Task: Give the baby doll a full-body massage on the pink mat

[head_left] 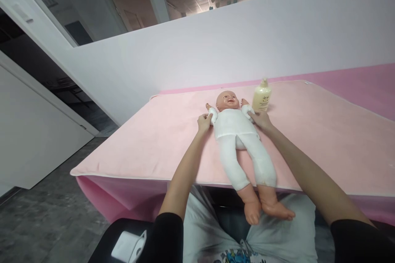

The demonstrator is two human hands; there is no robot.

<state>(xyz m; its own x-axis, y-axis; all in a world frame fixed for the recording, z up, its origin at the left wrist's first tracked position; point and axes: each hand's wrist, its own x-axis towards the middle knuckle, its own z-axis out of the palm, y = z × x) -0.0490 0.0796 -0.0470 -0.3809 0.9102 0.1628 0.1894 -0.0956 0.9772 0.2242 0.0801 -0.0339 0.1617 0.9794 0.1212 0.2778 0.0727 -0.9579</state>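
A baby doll (233, 125) with a white cloth body lies on its back on the pink towel (148, 139), its bare feet hanging past the near edge over my lap. My left hand (204, 122) is closed around the doll's arm on the left side of the picture. On the other side, my right hand (261, 120) grips the doll's other arm, with the fingers partly hidden. Just beyond my right hand stands a pale yellow pump bottle (261, 96), upright and close to the doll's raised hand.
The towel covers a table with a darker pink cloth (354, 86) beneath it. A white wall (216, 49) rises behind the far edge. At lower left, a white object (125, 246) rests on a dark seat (105, 250) beside me. An open doorway stands at left.
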